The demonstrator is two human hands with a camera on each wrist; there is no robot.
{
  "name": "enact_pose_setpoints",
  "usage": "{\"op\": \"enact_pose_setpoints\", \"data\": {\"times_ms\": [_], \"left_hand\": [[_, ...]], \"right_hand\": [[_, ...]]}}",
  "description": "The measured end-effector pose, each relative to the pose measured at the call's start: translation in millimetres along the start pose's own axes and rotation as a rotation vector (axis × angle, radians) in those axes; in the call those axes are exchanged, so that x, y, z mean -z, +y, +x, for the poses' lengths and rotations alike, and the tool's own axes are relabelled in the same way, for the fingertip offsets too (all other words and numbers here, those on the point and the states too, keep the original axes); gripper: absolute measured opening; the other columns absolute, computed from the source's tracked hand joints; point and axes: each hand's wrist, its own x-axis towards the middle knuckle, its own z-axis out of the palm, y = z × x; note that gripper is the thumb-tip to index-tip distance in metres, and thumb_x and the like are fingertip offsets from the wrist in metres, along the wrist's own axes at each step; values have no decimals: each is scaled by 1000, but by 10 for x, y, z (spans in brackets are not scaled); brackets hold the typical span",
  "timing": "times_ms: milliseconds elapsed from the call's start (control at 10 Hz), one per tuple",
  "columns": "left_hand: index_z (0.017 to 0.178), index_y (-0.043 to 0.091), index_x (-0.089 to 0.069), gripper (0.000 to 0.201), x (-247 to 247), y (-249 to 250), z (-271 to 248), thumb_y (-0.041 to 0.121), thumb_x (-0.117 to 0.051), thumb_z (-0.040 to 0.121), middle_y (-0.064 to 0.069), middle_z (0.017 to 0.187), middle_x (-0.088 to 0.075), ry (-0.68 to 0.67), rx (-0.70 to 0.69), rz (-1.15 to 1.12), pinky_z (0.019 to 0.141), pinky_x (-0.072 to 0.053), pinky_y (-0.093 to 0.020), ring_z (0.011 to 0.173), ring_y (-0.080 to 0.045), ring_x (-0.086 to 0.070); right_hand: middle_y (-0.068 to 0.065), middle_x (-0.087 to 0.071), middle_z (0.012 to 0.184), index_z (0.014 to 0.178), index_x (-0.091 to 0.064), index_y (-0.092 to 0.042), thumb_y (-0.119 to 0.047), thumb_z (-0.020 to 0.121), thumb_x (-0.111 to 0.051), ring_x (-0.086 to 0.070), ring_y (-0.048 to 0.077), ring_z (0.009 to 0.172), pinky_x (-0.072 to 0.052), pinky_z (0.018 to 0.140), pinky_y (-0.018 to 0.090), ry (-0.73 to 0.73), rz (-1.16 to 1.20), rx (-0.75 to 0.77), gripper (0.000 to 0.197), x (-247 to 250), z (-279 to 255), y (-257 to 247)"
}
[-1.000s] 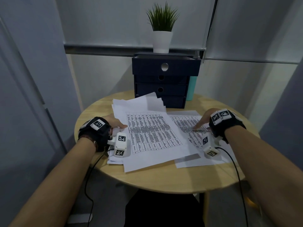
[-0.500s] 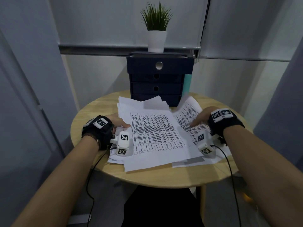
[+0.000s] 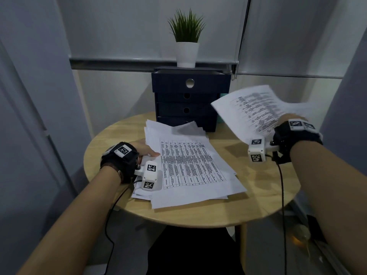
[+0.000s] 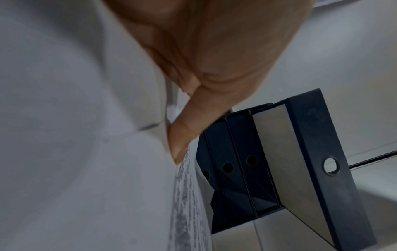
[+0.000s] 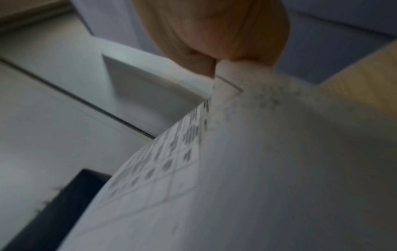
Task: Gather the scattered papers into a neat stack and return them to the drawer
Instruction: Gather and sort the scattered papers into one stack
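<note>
A loose pile of printed papers lies on the round wooden table. My left hand rests on the pile's left edge, its thumb flat on the top sheet. My right hand holds a few printed sheets in the air over the table's right side; the right wrist view shows fingers pinching the sheets' edge. The dark blue drawer unit stands at the back of the table, its top drawer pulled out a little.
A potted plant in a white pot stands on the drawer unit. A teal object shows behind the unit's right side. Walls close in on both sides. Bare wood shows at the table's right and front.
My right hand has lifted the right-hand sheets off the table and raised them up to the right. The left hand has stayed on the pile.
</note>
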Motion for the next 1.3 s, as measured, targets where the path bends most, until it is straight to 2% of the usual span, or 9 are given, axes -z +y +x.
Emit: {"op": "enact_pose_setpoints", "data": {"times_ms": [100, 300, 500, 700, 800, 900, 1000, 1200, 1300], "left_hand": [[131, 14, -48, 72, -53, 13, 69, 30, -80, 68, -11, 127, -62, -6, -26, 23, 96, -49, -51, 111, -32, -61], [123, 5, -56, 46, -393, 252, -114, 32, -67, 87, -10, 95, -63, 135, 10, -430, 87, -54, -42, 81, -26, -63], [118, -1, -50, 118, -271, 226, 146, 76, -78, 33, -17, 100, -63, -11, 171, -246, 78, -44, -33, 83, -28, -59], [109, 0, -61, 107, -268, 271, 111, 65, -89, 29, -23, 93, -60, -27, 175, -73, 77, -48, -36, 77, -26, -54], [116, 2, -61, 72, -294, 385, 8, 47, -83, 64, -16, 93, -67, -17, 141, 42, 75, -52, -32, 80, -28, -64], [141, 10, -43, 76, -334, 485, -121, 33, -76, 77, -13, 134, -56, 11, 52, 182, 103, -45, -45, 124, -35, -53], [150, 24, -18, 108, -339, 497, -96, 30, -84, 64, -2, 144, -44, 106, -64, 178, 106, -42, -47, 132, -29, -44], [139, 29, -42, 97, -411, 578, -279, 28, -83, 51, 0, 132, -60, 57, -314, 54, 104, -45, -49, 123, -25, -56], [140, 19, -44, 91, -451, 652, -420, 16, -76, 55, -5, 129, -60, 38, -401, -15, 102, -46, -47, 119, -24, -58]], "right_hand": [[13, -55, 133, 131, -53, -7, -44, 67, -71, -55, 33, 119, -54, 89, 27, -196, 136, -9, 76, -197, 243, -54], [8, -60, 104, 118, -63, 0, -27, 84, -70, -59, 28, 98, -51, 90, 37, -428, 337, 21, 44, -556, 257, -308], [14, -62, 114, 87, -67, -5, -15, 79, -76, -58, 25, 86, -55, 65, 27, -526, 227, 100, 16, -598, 10, -559], [2, -53, 65, 55, -53, -13, -40, 87, -64, -52, 20, 64, -44, 72, 31, -591, 30, 194, 43, -657, -7, -654], [-1, -48, 60, 59, -51, -15, -43, 85, -65, -45, 15, 54, -41, 64, 28, -619, 54, 184, 41, -715, -15, -668], [0, -49, 56, 64, -49, -15, -37, 80, -74, -46, 15, 48, -45, 57, 24, -655, 236, 51, 37, -708, 20, -563], [-1, -42, 34, 56, -40, -15, -35, 79, -76, -43, 15, 30, -43, 50, 20, -653, 421, -43, 47, -751, 102, -466], [0, -31, 29, 58, -33, -19, -31, 61, -89, -28, 14, 26, -38, 41, 21, -630, 749, -97, 57, -888, 212, -316], [5, -46, 37, 58, -53, -9, -39, 47, -94, -41, 17, 32, -43, 44, 24, -654, 803, -165, 52, -803, 53, -238]]}}
